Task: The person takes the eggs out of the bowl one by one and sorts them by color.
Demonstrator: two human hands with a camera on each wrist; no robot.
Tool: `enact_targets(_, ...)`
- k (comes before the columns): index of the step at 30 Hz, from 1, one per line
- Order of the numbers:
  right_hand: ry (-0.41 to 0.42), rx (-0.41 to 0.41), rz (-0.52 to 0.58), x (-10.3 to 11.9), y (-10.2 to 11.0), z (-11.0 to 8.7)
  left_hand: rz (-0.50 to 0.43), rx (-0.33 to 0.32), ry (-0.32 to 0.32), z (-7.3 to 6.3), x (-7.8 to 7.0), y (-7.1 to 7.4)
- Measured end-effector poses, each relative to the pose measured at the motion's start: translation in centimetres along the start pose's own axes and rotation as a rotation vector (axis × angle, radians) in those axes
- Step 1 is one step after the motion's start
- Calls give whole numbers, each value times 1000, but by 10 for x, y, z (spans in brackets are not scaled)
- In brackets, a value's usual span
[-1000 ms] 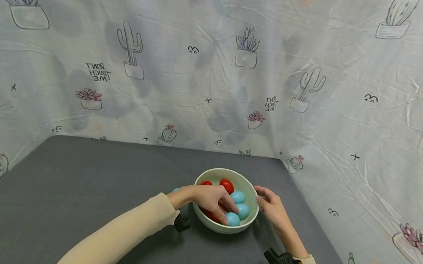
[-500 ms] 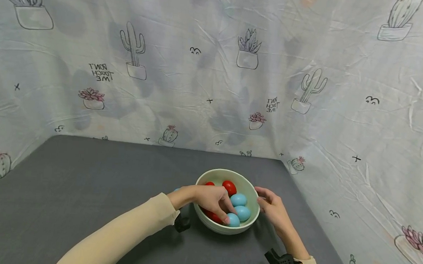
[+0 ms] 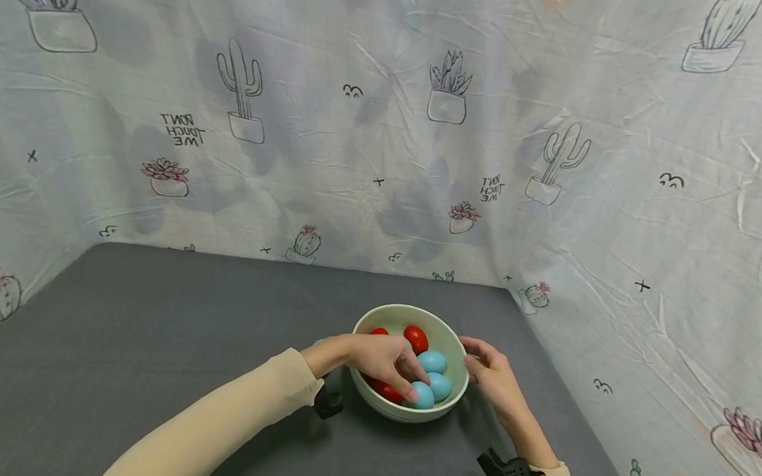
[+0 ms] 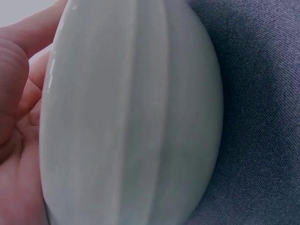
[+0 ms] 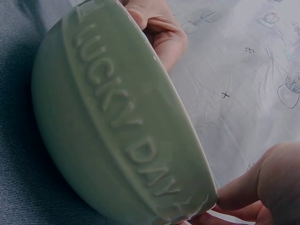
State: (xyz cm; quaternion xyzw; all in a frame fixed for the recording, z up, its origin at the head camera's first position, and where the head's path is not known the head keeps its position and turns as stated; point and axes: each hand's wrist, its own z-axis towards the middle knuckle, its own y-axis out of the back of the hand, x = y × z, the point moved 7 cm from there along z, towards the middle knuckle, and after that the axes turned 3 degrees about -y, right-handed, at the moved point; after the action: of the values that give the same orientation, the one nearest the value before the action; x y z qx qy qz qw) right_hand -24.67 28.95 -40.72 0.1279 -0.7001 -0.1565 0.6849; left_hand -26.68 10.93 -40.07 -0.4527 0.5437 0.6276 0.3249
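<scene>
A pale green bowl (image 3: pixel 395 413) holds several red and blue eggs. My left hand (image 3: pixel 381 357) reaches over its left rim, fingers bent down among the eggs. The left thumb touches the nearest blue egg (image 3: pixel 423 397); whether the fingers pinch it is hidden. Two more blue eggs (image 3: pixel 438 386) (image 3: pixel 433 361) lie beside it, and a red egg (image 3: pixel 416 339) sits toward the back. At the bowl's right side, my right hand (image 3: pixel 495 379) holds the rim with thumb and fingertips. In the right wrist view the bowl wall (image 5: pixel 126 117) bears raised "LUCKY DAY" lettering.
The bowl stands on a dark grey tabletop (image 3: pixel 189 314). Something light blue (image 3: pixel 318 342) shows partly behind my left wrist. A white curtain (image 3: pixel 308 141) printed with cacti hangs behind the table and along its right side.
Inside the bowl, the eggs have shifted slightly to the right, and the left fingers have moved a little among them. The right hand stays at the rim.
</scene>
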Motion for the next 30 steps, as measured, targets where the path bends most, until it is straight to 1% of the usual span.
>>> enact_targets(3, -7, -2, 3, 0, -2, 0, 57, -7, 2, -1, 0, 1)
enact_targets(5, -10, 1, 0, -1, -3, 1, 75, -14, 6, -3, 0, 1)
enact_targets(16, 3, -8, -13, 1, -5, 0, 55, -61, 18, -9, -5, 2)
enact_targets(22, -11, -10, -16, 1, -4, -1, 31, -91, 39, -10, -6, 2)
enact_targets(30, -16, -6, -9, 0, -1, -6, -67, -91, 38, -10, -5, -3)
